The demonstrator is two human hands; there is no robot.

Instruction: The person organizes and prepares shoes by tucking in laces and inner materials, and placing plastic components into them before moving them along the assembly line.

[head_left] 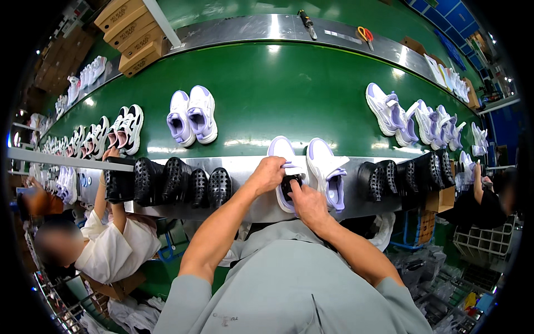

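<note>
Both forearms come up from the bottom edge and meet over the white-and-lilac shoe [282, 167] sitting on the metal rail [245, 167] at the near edge of the green belt [278, 94]. The left hand [268, 174] is curled over the shoe's strap with fingers closed on it, and the right hand [308, 205] pinches into the dark opening just below. Its twin shoe [328, 170] lies right beside it, black shoe lasts [178, 181] lined up along the rail on both sides.
</note>
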